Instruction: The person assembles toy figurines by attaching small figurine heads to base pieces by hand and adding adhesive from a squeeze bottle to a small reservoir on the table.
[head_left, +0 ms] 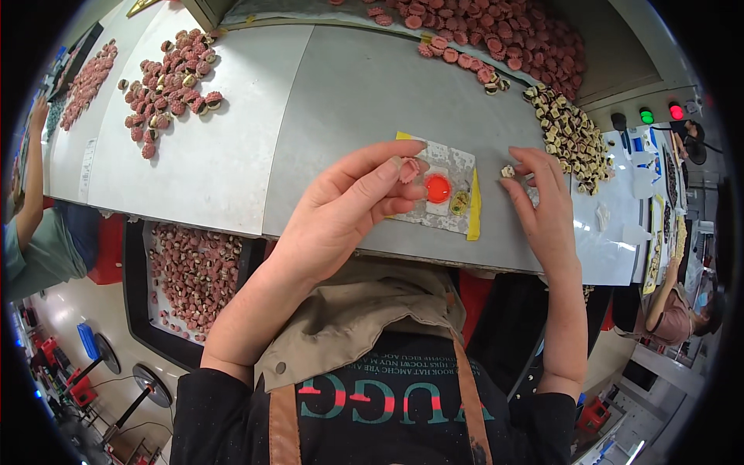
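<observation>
My left hand [329,205] pinches a small pink scalloped cup-shaped piece [408,170] between thumb and fingers, above the grey worktop. My right hand [549,213] holds a small cream-and-dark piece [508,171] at its thumb and fingertips, to the right and apart from the pink one. Between the hands lies a pale patterned sheet [448,153] edged with yellow tape. On it is a round bright red spot or shallow dish [438,188], partly behind my left fingertips. A small yellowish-green patch [459,203] sits beside the red.
Pink scalloped pieces [496,35] are heaped at the back. A cream-and-dark heap [573,139] lies right. Joined pink-and-dark pieces [167,85] cover part of the left worktop; more fill a black tray [194,283] below the edge. Co-workers [39,256] [682,314] are at both sides.
</observation>
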`<state>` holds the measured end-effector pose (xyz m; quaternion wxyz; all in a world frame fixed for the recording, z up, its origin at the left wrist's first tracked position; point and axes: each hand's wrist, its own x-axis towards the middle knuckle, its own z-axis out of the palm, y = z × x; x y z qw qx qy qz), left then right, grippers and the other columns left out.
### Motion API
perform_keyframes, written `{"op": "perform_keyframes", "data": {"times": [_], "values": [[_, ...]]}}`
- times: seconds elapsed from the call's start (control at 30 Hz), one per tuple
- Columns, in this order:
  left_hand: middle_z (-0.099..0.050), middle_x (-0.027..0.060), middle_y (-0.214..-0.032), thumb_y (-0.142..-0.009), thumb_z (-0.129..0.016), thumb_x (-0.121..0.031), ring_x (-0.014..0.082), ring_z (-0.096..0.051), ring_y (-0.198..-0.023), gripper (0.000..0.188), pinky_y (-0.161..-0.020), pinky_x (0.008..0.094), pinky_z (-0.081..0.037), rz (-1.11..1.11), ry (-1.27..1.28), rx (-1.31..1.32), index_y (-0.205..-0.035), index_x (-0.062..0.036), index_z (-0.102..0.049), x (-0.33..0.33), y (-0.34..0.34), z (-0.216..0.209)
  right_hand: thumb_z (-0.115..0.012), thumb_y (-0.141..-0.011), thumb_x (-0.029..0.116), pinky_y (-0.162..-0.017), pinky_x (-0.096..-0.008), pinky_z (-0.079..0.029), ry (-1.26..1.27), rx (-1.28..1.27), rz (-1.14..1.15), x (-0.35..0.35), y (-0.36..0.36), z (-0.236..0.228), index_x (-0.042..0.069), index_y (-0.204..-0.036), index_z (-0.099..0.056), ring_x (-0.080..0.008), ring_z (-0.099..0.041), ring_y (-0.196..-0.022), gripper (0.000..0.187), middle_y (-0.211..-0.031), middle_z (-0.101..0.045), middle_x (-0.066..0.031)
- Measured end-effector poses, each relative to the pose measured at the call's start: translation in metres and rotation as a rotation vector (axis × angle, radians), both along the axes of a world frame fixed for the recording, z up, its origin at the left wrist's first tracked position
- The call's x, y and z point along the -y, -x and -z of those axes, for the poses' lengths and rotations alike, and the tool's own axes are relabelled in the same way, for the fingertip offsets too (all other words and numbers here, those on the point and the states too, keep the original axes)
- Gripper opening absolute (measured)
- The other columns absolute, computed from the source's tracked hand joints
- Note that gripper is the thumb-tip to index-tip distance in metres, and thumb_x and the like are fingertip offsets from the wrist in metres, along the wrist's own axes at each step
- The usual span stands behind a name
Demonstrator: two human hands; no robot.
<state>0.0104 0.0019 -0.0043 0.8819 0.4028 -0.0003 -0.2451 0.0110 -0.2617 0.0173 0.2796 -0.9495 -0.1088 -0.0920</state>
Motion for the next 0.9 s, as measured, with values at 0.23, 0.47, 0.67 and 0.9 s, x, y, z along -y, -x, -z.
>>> {"op": "perform_keyframes", "data": {"times": [0.23, 0.47, 0.67, 0.9], "values": [[-0.061, 0.0079, -0.115, -0.102, -0.049, -0.018, 0.0088, -0.057, -0.092, 0.039, -0.085, 0.0246, -0.047, -0.026, 0.104, -0.051, -0.136, 0.0023, -0.048, -0.003, 0.001, 0.004, -0.063, -0.086, 0.001, -0.08, -0.0326, -0.048, 0.162, -0.021, -0.125, 0.006, -0.002, -0.007, 0.003, -0.109, -0.063, -0.0268, -0.06, -0.093, 0.023, -0.104, -0.06, -0.0115], [-0.061, 0.0081, -0.116, -0.102, -0.048, -0.017, 0.0088, -0.058, -0.092, 0.037, -0.084, 0.0245, -0.047, -0.015, 0.137, -0.036, -0.134, 0.0011, -0.05, -0.003, 0.002, 0.008, -0.061, -0.087, 0.002, -0.078, -0.0335, -0.049, 0.059, -0.129, -0.044, -0.004, -0.001, -0.008, 0.001, -0.106, -0.063, -0.0287, -0.06, -0.088, 0.019, -0.101, -0.06, -0.0121], [-0.061, 0.008, -0.118, -0.102, -0.05, -0.017, 0.0094, -0.059, -0.094, 0.037, -0.086, 0.0247, -0.048, -0.019, 0.166, -0.012, -0.135, -0.0003, -0.05, -0.004, 0.003, 0.011, -0.063, -0.087, 0.003, -0.076, -0.033, -0.049, 0.132, -0.086, -0.094, -0.004, -0.001, -0.01, 0.001, -0.104, -0.063, -0.0268, -0.061, -0.087, 0.017, -0.099, -0.062, -0.0121], [-0.06, 0.0065, -0.119, -0.1, -0.052, -0.015, 0.0113, -0.06, -0.101, 0.036, -0.09, 0.0258, -0.049, -0.045, 0.108, 0.013, -0.134, -0.0017, -0.05, -0.003, 0.004, 0.009, -0.064, -0.086, 0.003, -0.074, -0.0349, -0.049, -0.001, -0.159, -0.066, -0.023, 0.005, -0.023, 0.001, -0.103, -0.064, -0.0286, -0.061, -0.086, 0.018, -0.098, -0.062, -0.0134]]}}
